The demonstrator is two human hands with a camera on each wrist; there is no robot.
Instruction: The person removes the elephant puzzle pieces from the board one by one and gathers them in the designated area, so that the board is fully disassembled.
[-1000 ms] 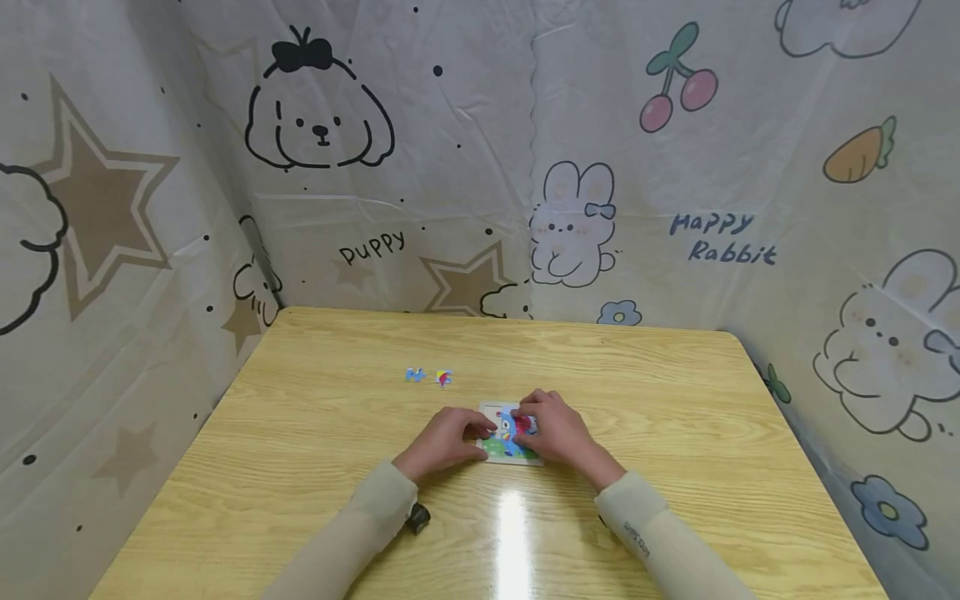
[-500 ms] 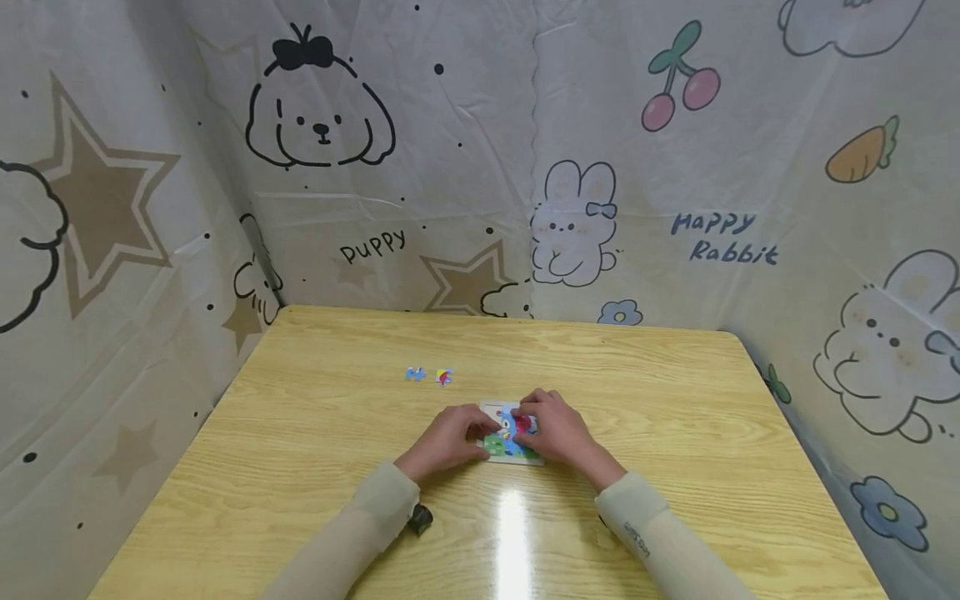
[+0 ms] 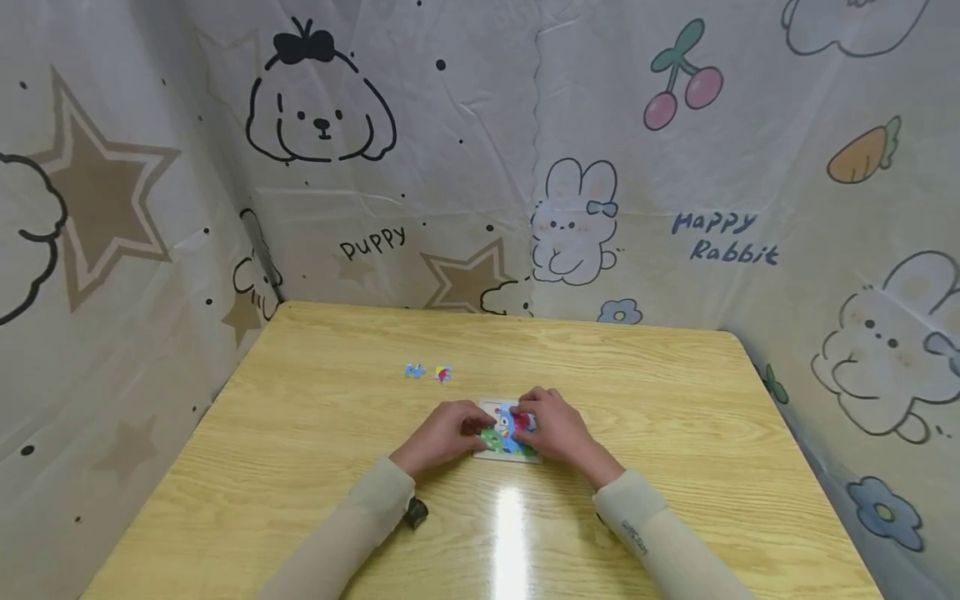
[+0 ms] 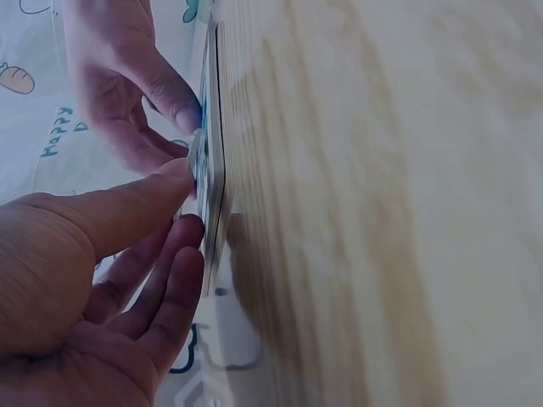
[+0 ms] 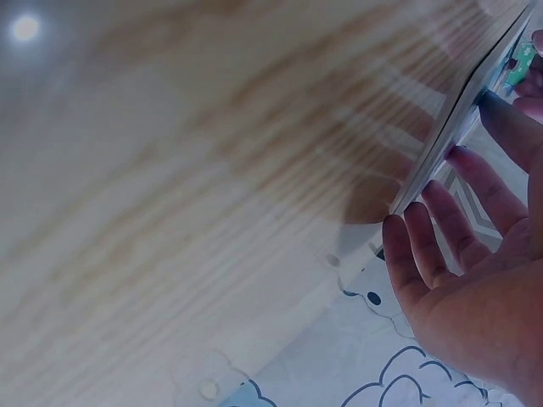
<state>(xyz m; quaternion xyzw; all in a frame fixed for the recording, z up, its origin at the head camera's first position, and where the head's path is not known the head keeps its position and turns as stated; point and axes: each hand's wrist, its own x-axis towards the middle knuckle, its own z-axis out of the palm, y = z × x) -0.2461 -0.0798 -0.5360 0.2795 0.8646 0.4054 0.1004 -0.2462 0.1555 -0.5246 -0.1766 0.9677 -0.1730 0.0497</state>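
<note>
A small jigsaw puzzle in a flat white-edged tray lies on the table, with a blue and red picture in it. My left hand is at its left side, thumb and fingers pinching a green puzzle piece over the lower left corner. In the left wrist view, that thumb meets the raised piece right above the tray's face. My right hand rests on the puzzle's right part, thumb and fingers spread over the red area. From the right wrist view, its fingertips touch the tray's face and edge.
Two loose puzzle pieces lie beyond the tray to the left: a blue one and a yellow and red one. The wooden table ends at a patterned cloth behind and at both sides.
The green piece has come up and tilted at the tray's lower left, together with my left hand's fingers. My right hand has kept its place on the puzzle.
</note>
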